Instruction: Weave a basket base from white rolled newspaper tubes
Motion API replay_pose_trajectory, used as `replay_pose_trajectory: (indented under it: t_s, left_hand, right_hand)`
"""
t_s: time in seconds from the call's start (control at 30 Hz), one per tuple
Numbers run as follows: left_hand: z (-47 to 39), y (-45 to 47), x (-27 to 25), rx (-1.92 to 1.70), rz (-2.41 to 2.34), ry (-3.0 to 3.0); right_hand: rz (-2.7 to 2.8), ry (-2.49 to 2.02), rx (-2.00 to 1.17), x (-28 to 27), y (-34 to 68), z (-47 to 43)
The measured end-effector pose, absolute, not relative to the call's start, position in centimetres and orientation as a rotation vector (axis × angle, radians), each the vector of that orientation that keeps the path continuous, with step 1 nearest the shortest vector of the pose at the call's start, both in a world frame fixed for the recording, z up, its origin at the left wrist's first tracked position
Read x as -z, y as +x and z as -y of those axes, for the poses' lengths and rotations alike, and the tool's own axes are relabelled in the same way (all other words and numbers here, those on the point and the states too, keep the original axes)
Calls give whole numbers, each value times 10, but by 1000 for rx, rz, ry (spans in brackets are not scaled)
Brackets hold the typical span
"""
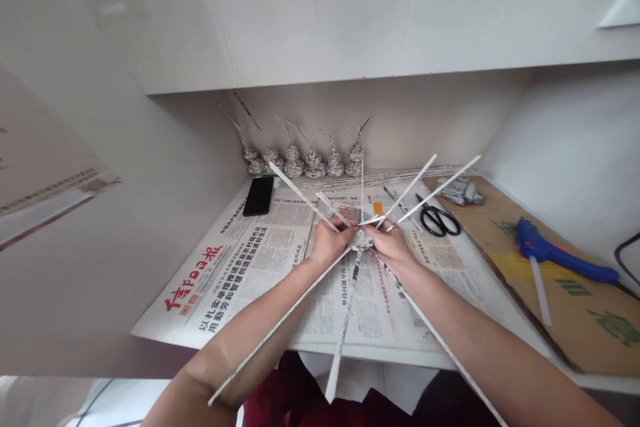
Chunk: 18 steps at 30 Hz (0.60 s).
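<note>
Between my two hands is a small woven paper piece (pixel 362 239), with several rolled newspaper sticks spreading out from it like spokes. My left hand (pixel 334 237) grips its left side, fingers closed round the edge. On the opposite side my right hand (pixel 391 240) pinches the piece near the bases of two sticks. One long paper stick (pixel 342 340) points down toward my lap, and others cross over both forearms. Beneath it all lies a spread newspaper (pixel 280 260). My fingertips partly hide the middle of the weave.
Several gourd-shaped woven paper pieces (pixel 315 165) stand along the back wall. A black phone (pixel 259 196) lies at the left. To the right are black-handled scissors (pixel 440 220), a crumpled paper bundle (pixel 461 191) and a blue glue gun (pixel 560 255) on cardboard (pixel 525 320). A cabinet (pixel 370 20) overhangs the desk.
</note>
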<state>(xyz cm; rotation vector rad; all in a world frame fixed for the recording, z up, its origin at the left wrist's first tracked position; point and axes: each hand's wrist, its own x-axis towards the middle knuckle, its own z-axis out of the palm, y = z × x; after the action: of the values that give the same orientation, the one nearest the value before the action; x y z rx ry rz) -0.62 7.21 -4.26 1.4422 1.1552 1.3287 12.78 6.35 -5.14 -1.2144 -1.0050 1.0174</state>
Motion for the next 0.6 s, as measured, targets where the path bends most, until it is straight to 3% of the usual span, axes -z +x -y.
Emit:
replay_pose_trajectory:
  t_s: [0.27, 0.6]
  left_hand:
    - [-72, -8, 40, -1292, -1145, 1476]
    - [-82, -7, 58, -1171, -910, 995]
  right_hand:
    - [953, -1172, -1171, 46, 128, -58]
    - [873, -1139, -1197, 46, 128, -62]
